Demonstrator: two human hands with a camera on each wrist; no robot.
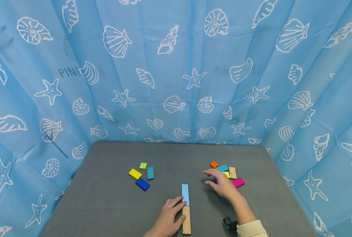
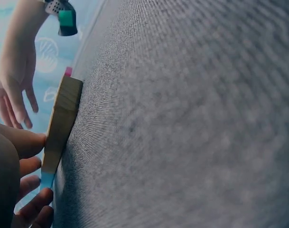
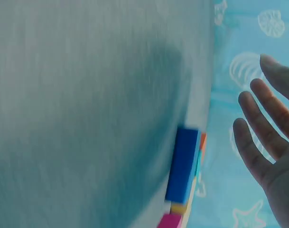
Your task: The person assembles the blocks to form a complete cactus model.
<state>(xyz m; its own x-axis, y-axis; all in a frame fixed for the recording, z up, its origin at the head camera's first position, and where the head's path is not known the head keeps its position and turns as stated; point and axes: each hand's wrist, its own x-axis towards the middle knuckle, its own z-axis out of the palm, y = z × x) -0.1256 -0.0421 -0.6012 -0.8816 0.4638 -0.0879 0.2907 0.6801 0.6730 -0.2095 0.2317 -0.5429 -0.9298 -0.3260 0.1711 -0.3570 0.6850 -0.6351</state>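
Observation:
A light blue block (image 1: pixel 185 192) and a plain wooden block (image 1: pixel 187 225) lie end to end in a straight line near the front of the table. My left hand (image 1: pixel 167 217) rests its fingertips on them from the left, the thumb on the wooden one. Over at the right, my right hand (image 1: pixel 224 187) hovers above a loose group of blocks, fingers spread and holding nothing. That group has an orange block (image 1: pixel 214 164), a teal block (image 1: pixel 222 168), a wooden block (image 1: pixel 232 172), a yellow block (image 1: pixel 226 174), a magenta block (image 1: pixel 238 182) and a dark blue block (image 3: pixel 183 164), partly hidden in the head view.
Left of centre lie a lime green block (image 1: pixel 143 166), a yellow block (image 1: pixel 135 173), a teal block (image 1: pixel 150 173) and a dark blue block (image 1: pixel 142 184). The grey table (image 1: pixel 104 204) is backed by a blue shell-print curtain (image 1: pixel 176 125).

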